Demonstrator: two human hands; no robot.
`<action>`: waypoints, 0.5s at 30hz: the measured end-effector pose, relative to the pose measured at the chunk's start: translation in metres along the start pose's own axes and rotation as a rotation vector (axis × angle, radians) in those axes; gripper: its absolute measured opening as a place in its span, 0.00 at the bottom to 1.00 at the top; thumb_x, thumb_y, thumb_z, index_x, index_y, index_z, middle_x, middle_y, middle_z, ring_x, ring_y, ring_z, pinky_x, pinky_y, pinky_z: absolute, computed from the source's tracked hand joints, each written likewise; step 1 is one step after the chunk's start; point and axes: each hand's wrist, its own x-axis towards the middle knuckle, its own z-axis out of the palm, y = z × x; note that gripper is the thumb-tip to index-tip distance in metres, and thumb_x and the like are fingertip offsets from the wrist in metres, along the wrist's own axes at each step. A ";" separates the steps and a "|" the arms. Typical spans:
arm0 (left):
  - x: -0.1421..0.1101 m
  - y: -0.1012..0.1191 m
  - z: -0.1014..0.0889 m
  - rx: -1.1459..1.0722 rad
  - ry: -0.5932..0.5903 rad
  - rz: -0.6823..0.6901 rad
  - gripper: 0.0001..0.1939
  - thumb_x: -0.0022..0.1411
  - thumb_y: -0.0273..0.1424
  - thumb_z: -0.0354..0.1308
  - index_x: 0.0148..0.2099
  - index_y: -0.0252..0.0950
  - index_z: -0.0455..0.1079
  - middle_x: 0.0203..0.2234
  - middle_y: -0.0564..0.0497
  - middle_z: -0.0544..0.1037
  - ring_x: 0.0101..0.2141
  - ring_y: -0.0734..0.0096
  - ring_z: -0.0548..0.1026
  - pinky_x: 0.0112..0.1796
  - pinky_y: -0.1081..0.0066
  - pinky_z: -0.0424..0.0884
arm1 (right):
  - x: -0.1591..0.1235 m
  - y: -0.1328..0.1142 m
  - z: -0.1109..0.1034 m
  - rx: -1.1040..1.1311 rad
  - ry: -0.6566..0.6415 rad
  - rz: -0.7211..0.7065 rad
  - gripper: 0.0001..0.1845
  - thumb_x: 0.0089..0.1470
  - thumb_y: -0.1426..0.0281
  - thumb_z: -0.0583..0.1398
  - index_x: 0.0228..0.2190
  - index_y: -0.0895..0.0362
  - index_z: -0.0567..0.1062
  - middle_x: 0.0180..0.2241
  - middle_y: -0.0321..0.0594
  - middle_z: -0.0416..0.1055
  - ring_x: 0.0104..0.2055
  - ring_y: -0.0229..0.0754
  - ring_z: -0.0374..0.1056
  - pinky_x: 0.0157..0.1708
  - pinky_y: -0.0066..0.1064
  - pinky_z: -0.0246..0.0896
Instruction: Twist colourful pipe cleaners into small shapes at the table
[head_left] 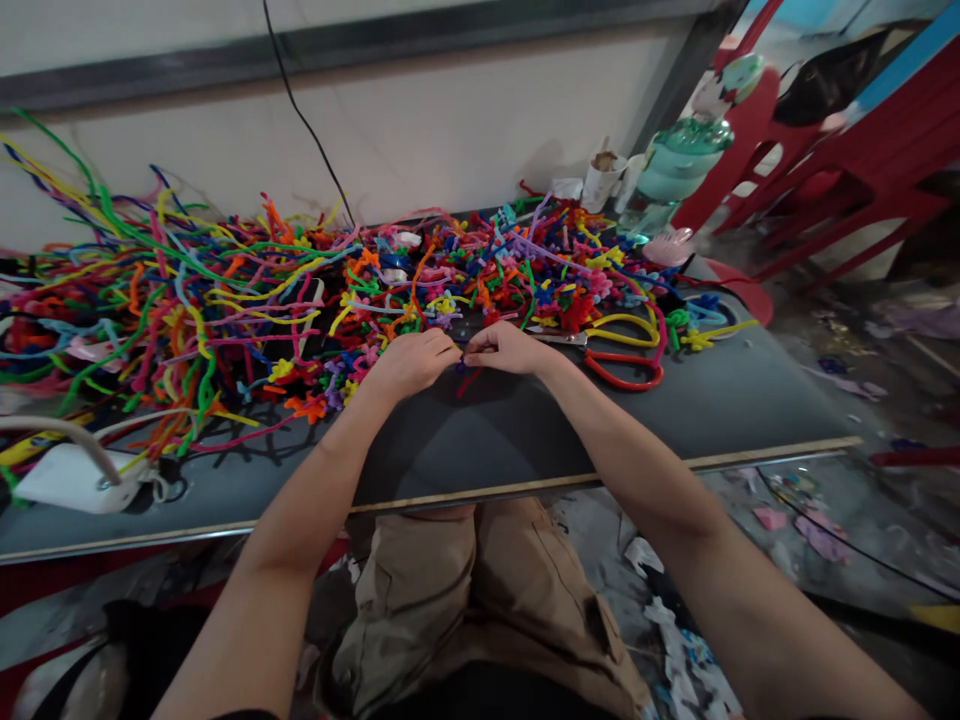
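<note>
Both my hands meet over the near middle of the dark table, fingertips close together. My left hand [417, 362] is closed in a pinch on a small purple and red pipe cleaner piece [462, 370]. From the other side, the bent fingers of my right hand [504, 349] pinch the same piece. Its red end hangs below the fingertips, and its exact shape is too small to make out. Just right of my right hand lie scissors [622, 352] with one yellow and one red handle, blades toward the hand.
A big heap of colourful pipe cleaners [247, 290] covers the back and left of the table [480, 450]. A white lamp base [79, 478] stands front left. White cups [602, 180] and a green clear bottle [667, 175] stand back right, near red chairs [840, 190].
</note>
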 end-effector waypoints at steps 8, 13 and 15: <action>0.004 0.009 0.000 -0.566 0.113 -0.546 0.12 0.56 0.31 0.56 0.22 0.34 0.70 0.16 0.53 0.71 0.21 0.76 0.67 0.25 0.75 0.60 | -0.015 -0.019 0.024 -0.533 0.401 -0.159 0.09 0.53 0.70 0.59 0.32 0.57 0.80 0.28 0.40 0.76 0.28 0.37 0.67 0.28 0.27 0.53; 0.007 0.007 0.006 -0.895 0.149 -0.820 0.14 0.56 0.38 0.58 0.26 0.33 0.75 0.21 0.51 0.76 0.24 0.73 0.71 0.28 0.74 0.65 | -0.013 -0.012 0.026 -0.606 0.514 -0.157 0.11 0.57 0.69 0.57 0.34 0.57 0.80 0.33 0.43 0.78 0.33 0.41 0.71 0.30 0.28 0.55; 0.006 0.004 0.011 -0.945 0.167 -0.852 0.13 0.55 0.39 0.60 0.31 0.34 0.77 0.26 0.50 0.79 0.27 0.71 0.74 0.31 0.73 0.68 | -0.010 -0.006 0.022 -0.543 0.514 -0.142 0.11 0.56 0.69 0.57 0.33 0.57 0.80 0.29 0.42 0.77 0.30 0.39 0.69 0.31 0.28 0.56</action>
